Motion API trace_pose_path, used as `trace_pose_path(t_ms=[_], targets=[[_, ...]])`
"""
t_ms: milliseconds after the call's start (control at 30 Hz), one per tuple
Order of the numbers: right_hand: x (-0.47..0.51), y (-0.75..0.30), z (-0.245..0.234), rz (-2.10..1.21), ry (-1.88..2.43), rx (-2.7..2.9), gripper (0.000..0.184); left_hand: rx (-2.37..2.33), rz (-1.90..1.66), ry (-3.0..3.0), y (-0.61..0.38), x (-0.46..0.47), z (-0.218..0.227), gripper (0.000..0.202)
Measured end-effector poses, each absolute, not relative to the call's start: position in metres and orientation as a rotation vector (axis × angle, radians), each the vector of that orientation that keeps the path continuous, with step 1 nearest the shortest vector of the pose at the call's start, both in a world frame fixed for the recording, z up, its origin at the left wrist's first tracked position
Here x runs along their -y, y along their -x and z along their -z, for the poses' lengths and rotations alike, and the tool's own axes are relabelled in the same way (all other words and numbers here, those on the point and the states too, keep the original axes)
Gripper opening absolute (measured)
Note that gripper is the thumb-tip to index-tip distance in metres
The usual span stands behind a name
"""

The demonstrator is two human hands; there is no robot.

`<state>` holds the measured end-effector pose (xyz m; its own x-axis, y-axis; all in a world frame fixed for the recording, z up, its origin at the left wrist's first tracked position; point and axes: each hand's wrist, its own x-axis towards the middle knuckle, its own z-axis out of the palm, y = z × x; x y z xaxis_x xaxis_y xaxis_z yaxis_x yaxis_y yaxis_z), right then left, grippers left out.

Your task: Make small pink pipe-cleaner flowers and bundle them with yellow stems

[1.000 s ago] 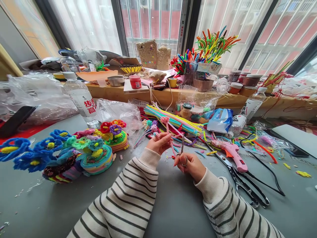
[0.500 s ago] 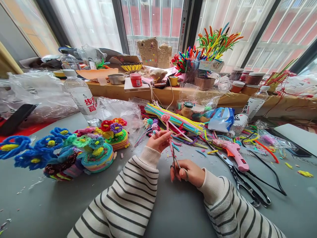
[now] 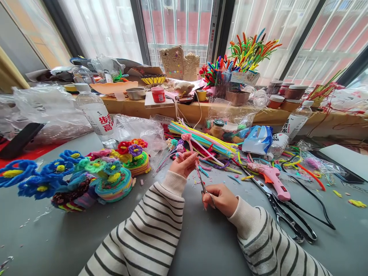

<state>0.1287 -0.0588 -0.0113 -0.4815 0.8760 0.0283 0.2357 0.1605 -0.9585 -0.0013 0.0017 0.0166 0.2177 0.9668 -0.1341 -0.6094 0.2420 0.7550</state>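
Observation:
My left hand is closed in a pinch on the stem of a pink pipe-cleaner flower, whose head stands up above my fingers. Just below and to the right, my right hand grips small scissors. Their blades point up and to the left at the stem, right under my left hand. Both hands hover over the grey table, in striped sleeves.
Blue and multicoloured pipe-cleaner flowers lie at the left. A bundle of pipe cleaners, a pink glue gun and large black scissors lie to the right. Water bottles, plastic bags and a cluttered wooden shelf stand behind.
My right hand has swung the small scissors from pointing straight up to leaning left against the stem. The flower has tilted slightly to the left in my left hand.

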Motion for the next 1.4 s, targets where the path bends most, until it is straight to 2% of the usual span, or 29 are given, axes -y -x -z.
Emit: trace_pose_path(t_ms=[567, 767, 967, 1400], targets=[[0.0573, -0.1292, 0.0127, -1.233, 1.151, 1.722, 0.052, -0.704, -1.286, -0.527, 0.0038, -0.0043, -0.0184, 0.012], [0.0559, -0.1315, 0.017, -1.248, 1.005, 1.784, 0.06, -0.661, -1.285, -0.533, 0.0036, -0.0027, -0.0207, 0.015], [0.0594, -0.129, 0.0122, -1.305, 0.902, 1.929, 0.071, -0.651, -1.138, -0.647, 0.0023, -0.0016, -0.0172, 0.019], [0.0592, -0.1304, 0.0158, -1.196, 0.999, 1.928, 0.064, -0.721, -1.101, -0.683, -0.0002, 0.0005, -0.0153, 0.019]])
